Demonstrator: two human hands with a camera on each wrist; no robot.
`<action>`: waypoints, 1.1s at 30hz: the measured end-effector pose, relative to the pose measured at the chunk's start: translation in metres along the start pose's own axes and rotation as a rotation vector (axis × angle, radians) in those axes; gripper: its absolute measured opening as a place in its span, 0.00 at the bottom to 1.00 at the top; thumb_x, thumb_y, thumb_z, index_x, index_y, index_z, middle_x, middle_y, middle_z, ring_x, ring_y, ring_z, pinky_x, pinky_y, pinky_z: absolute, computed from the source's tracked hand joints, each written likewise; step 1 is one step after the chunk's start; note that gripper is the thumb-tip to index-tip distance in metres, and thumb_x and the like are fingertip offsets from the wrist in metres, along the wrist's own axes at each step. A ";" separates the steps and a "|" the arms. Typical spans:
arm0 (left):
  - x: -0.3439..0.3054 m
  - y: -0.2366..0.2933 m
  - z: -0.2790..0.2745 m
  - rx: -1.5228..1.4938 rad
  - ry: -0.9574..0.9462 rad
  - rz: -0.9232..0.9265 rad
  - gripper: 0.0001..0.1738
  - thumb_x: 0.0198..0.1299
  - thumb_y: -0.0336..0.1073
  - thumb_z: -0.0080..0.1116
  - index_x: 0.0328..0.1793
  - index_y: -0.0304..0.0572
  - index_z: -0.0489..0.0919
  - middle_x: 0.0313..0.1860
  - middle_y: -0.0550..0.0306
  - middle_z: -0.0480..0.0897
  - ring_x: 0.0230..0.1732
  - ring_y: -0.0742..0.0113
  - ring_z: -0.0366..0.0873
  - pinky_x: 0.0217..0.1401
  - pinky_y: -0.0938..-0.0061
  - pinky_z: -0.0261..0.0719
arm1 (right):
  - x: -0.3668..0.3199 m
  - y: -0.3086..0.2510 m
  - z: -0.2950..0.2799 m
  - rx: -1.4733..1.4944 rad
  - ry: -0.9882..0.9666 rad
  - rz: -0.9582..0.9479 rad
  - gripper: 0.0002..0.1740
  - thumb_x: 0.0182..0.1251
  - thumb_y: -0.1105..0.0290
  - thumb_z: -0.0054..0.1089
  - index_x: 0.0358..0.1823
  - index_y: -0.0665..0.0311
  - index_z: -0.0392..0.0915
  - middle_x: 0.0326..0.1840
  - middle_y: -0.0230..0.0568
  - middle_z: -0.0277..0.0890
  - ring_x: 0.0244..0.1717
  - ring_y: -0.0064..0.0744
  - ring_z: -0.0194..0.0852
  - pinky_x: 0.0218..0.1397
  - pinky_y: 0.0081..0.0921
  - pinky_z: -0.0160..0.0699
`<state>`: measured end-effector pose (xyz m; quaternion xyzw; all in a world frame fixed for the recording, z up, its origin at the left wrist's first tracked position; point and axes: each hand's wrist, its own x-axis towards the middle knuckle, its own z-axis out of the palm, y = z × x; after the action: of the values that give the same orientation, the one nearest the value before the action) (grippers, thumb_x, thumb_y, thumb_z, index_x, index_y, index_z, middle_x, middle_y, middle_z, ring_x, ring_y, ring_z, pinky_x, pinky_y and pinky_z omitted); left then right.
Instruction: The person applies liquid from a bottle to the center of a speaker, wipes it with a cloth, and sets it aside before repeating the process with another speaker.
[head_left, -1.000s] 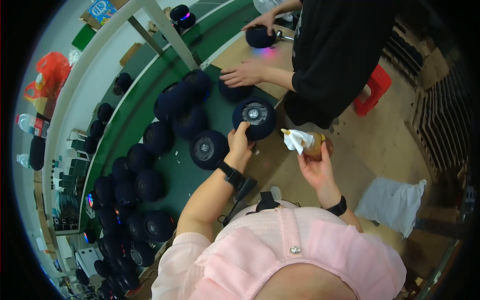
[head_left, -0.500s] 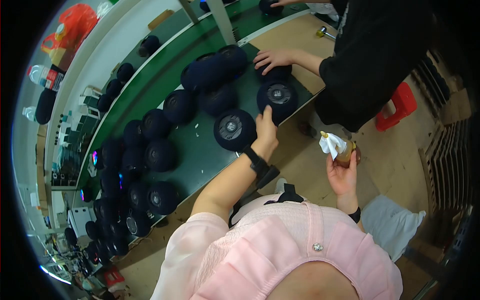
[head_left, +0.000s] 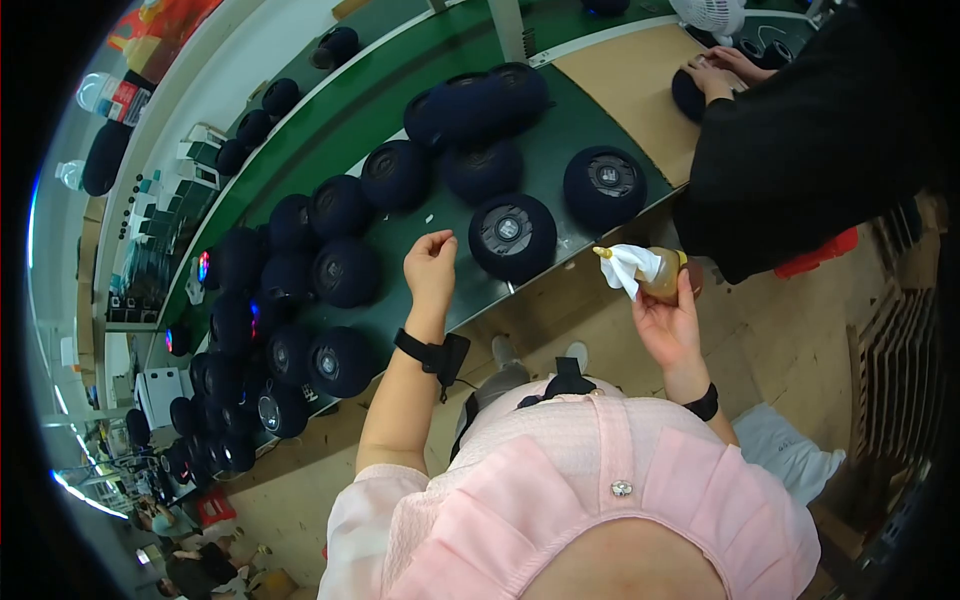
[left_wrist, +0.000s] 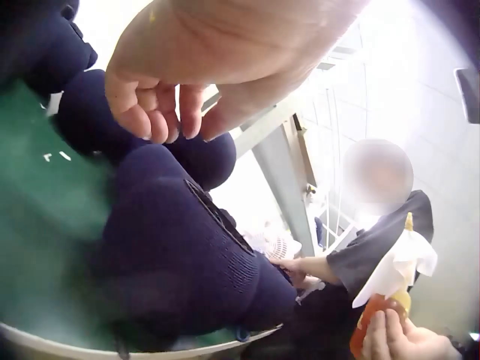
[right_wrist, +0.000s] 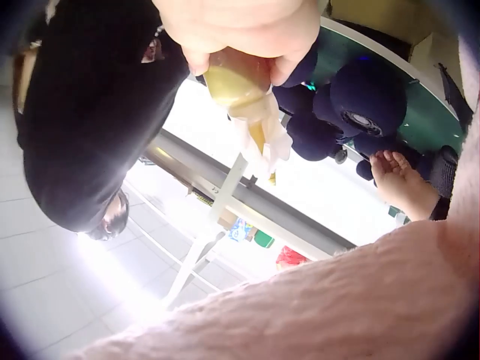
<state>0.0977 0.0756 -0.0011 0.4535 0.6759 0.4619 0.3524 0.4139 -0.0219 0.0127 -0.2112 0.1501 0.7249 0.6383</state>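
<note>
My right hand (head_left: 668,325) grips a squeeze bottle (head_left: 662,275) of amber liquid, with a yellow pointed nozzle and a white tissue wrapped round its neck. In the right wrist view the bottle (right_wrist: 232,79) sits between thumb and fingers. Over the green table's near edge hovers my left hand (head_left: 432,275), fingers loosely bent and nothing in them. Beside it on the right stands a navy cloth-covered speaker (head_left: 512,238), its round end cap facing up. Another navy speaker (head_left: 604,188) stands further right, near the table edge. In the left wrist view the left fingers (left_wrist: 157,124) hang above a speaker (left_wrist: 176,247).
Many more navy speakers (head_left: 345,272) crowd the green table (head_left: 390,290) to the left, some with lit ends. A person in black (head_left: 800,150) handles a speaker (head_left: 688,95) beside a brown board (head_left: 630,85). Stacked corrugated sheets (head_left: 895,340) and a white bag (head_left: 790,450) lie right.
My left hand has let go of the right-hand speaker, now set on the table, and moved left. The head view has shifted along the table. The bottle stays in my right hand.
</note>
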 end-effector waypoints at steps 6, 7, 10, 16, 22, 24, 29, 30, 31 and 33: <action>-0.014 -0.002 -0.007 -0.008 -0.213 -0.317 0.35 0.46 0.26 0.61 0.64 0.38 0.65 0.56 0.48 0.71 0.46 0.66 0.75 0.40 0.77 0.74 | 0.009 0.023 0.005 -0.029 0.010 0.061 0.28 0.62 0.56 0.58 0.58 0.62 0.63 0.58 0.42 0.64 0.60 0.38 0.63 0.64 0.37 0.68; -0.013 -0.016 -0.004 0.003 -0.289 -0.327 0.39 0.44 0.25 0.61 0.67 0.41 0.62 0.59 0.47 0.68 0.47 0.63 0.74 0.40 0.76 0.74 | 0.009 0.026 0.006 -0.033 0.013 0.056 0.28 0.62 0.56 0.58 0.58 0.62 0.63 0.58 0.42 0.64 0.60 0.38 0.63 0.64 0.37 0.68; -0.005 -0.031 0.002 0.027 -0.330 -0.264 0.38 0.45 0.26 0.59 0.67 0.40 0.62 0.58 0.47 0.69 0.50 0.64 0.72 0.40 0.76 0.74 | 0.008 0.032 0.005 -0.059 0.046 0.035 0.28 0.62 0.56 0.58 0.58 0.62 0.63 0.58 0.42 0.64 0.60 0.38 0.62 0.64 0.37 0.68; 0.054 -0.005 0.008 -0.057 -0.263 -0.347 0.29 0.56 0.40 0.58 0.62 0.40 0.66 0.51 0.56 0.73 0.49 0.70 0.70 0.42 0.73 0.74 | 0.005 0.038 0.002 -0.067 0.075 -0.002 0.28 0.63 0.55 0.57 0.59 0.62 0.63 0.59 0.42 0.64 0.61 0.38 0.62 0.65 0.36 0.67; 0.055 0.004 0.011 -0.182 -0.488 -0.660 0.34 0.60 0.55 0.51 0.64 0.42 0.61 0.56 0.44 0.66 0.45 0.48 0.75 0.42 0.59 0.79 | 0.008 0.054 -0.010 -0.059 0.068 0.005 0.27 0.64 0.54 0.55 0.58 0.63 0.64 0.59 0.44 0.64 0.60 0.40 0.63 0.64 0.36 0.68; 0.045 -0.016 0.009 -0.394 -0.657 -0.751 0.32 0.61 0.54 0.50 0.64 0.44 0.58 0.56 0.42 0.65 0.49 0.43 0.74 0.42 0.55 0.81 | 0.013 0.053 -0.013 -0.014 0.040 0.016 0.27 0.65 0.54 0.54 0.59 0.62 0.64 0.59 0.45 0.64 0.60 0.41 0.63 0.63 0.36 0.68; 0.019 -0.025 0.018 -0.582 -0.648 -0.781 0.33 0.60 0.52 0.54 0.63 0.43 0.58 0.56 0.42 0.65 0.51 0.38 0.73 0.47 0.52 0.80 | 0.047 0.037 -0.007 -0.035 -0.120 -0.058 0.28 0.65 0.54 0.53 0.60 0.63 0.63 0.60 0.47 0.62 0.59 0.47 0.64 0.60 0.36 0.72; 0.016 -0.022 0.023 -0.612 -0.613 -0.784 0.34 0.60 0.53 0.54 0.64 0.42 0.56 0.56 0.42 0.65 0.51 0.38 0.73 0.48 0.52 0.79 | 0.055 0.033 -0.005 -0.035 -0.128 -0.058 0.28 0.65 0.54 0.53 0.60 0.63 0.63 0.60 0.47 0.62 0.59 0.47 0.64 0.60 0.36 0.72; 0.015 -0.025 0.029 -0.633 -0.621 -0.782 0.37 0.59 0.53 0.54 0.66 0.41 0.53 0.58 0.41 0.62 0.52 0.38 0.72 0.50 0.53 0.79 | 0.064 0.027 -0.004 -0.042 -0.164 -0.079 0.28 0.65 0.54 0.53 0.60 0.63 0.62 0.61 0.47 0.62 0.59 0.47 0.64 0.60 0.36 0.73; 0.009 -0.016 0.042 -0.647 -0.595 -0.772 0.39 0.59 0.52 0.55 0.66 0.38 0.52 0.61 0.40 0.59 0.54 0.38 0.71 0.52 0.52 0.77 | 0.080 0.017 -0.001 -0.026 -0.218 -0.107 0.29 0.64 0.54 0.54 0.60 0.63 0.62 0.61 0.47 0.62 0.59 0.46 0.64 0.60 0.36 0.73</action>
<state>0.1275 0.0943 -0.0308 0.1539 0.4887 0.3359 0.7904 0.3892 0.0439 -0.0294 -0.1469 0.0591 0.7104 0.6857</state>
